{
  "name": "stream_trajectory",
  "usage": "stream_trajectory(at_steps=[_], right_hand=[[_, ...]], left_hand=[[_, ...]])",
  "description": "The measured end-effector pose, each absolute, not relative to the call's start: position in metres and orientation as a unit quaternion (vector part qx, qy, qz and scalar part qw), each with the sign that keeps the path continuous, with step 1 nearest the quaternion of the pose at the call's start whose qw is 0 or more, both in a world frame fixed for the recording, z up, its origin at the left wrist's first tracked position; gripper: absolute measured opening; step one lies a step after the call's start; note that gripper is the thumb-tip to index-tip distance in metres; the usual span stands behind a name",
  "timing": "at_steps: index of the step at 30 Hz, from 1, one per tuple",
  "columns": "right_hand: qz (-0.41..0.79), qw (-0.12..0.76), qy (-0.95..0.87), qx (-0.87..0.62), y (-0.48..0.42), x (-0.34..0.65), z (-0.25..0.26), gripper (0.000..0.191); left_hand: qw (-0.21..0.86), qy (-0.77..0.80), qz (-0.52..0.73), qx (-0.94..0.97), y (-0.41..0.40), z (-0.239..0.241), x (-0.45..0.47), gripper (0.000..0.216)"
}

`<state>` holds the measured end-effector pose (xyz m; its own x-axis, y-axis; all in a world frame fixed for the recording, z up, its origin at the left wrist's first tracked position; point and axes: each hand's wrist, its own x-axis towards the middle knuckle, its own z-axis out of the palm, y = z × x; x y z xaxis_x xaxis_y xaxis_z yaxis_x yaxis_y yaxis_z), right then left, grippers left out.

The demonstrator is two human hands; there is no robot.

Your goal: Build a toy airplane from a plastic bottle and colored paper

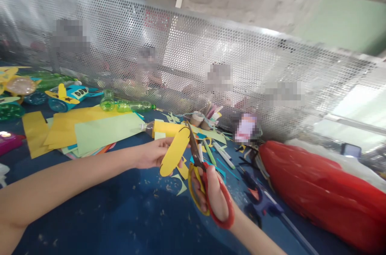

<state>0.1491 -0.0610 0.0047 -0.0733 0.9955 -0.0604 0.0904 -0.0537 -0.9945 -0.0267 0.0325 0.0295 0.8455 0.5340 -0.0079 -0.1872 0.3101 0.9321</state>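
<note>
Yellow round-ended paper strip (pixel 175 154): held up over the blue tabletop (pixel 120 215), mid-view. Left hand (pixel 153 153) pinches it, some fingers hidden behind. Right hand (pixel 217 192) is wrapped through the handles of red-and-yellow scissors (pixel 196 152), thumb in the red loop; cannot tell how far the blades are parted.

Possible faults, by judgement:
- Red plastic bag (pixel 319 190), slippery-looking and bulky: if it slumped, it could crowd the right forearm.
- Apparent glue gun (pixel 267 202) beside that forearm: an elbow swing could knock it; burn risk if hot, which cannot be seen.
- Scissors just beside the strip's upper edge: a tilted blade could overrun the dark curved line there, or nick a hidden left fingertip.
- Strip itself: thin, held on one side, so it could flex and give a ragged edge.
- Pale green scrap (pixel 181 185): small offcuts could get mixed up.

Writing: red marks on or behind the perforated metal screen (pixel 114 34), illegible. Bottle plane (pixel 70 98): drawn dark windows, no words made out. Phone (pixel 245 128): screen lit, text unreadable. No brand legible.
</note>
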Motion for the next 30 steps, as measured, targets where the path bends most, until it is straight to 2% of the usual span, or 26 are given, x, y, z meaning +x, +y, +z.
stream_trajectory(at_steps=[2, 5, 13, 19, 22, 25, 30], right_hand=[[0.506, 0.449, -0.526, -0.516, -0.062, 0.148, 0.006, 0.062], [0.49, 0.458, -0.534, -0.515, -0.062, 0.148, 0.003, 0.061], [0.396, 0.44, -0.617, -0.518, -0.066, 0.151, -0.004, 0.054], [0.279, 0.402, -0.674, -0.553, -0.066, 0.156, 0.001, 0.047], [0.244, 0.379, -0.701, -0.553, -0.066, 0.157, 0.004, 0.049], [0.235, 0.364, -0.713, -0.552, -0.066, 0.156, 0.005, 0.051], [0.26, 0.347, -0.724, -0.536, -0.066, 0.154, 0.002, 0.054]], left_hand=[[0.779, 0.137, 0.23, 0.567, 0.03, 0.029, -0.027, 0.043], [0.773, 0.113, 0.266, 0.565, 0.026, 0.027, -0.025, 0.039], [0.771, 0.151, 0.362, 0.502, 0.012, 0.024, -0.015, 0.048], [0.693, 0.156, 0.419, 0.566, -0.003, 0.023, -0.016, 0.036], [0.699, 0.19, 0.453, 0.52, -0.007, 0.025, -0.014, 0.031], [0.707, 0.252, 0.487, 0.446, -0.007, 0.028, -0.012, 0.029], [0.681, 0.293, 0.511, 0.436, -0.006, 0.032, -0.013, 0.026]])
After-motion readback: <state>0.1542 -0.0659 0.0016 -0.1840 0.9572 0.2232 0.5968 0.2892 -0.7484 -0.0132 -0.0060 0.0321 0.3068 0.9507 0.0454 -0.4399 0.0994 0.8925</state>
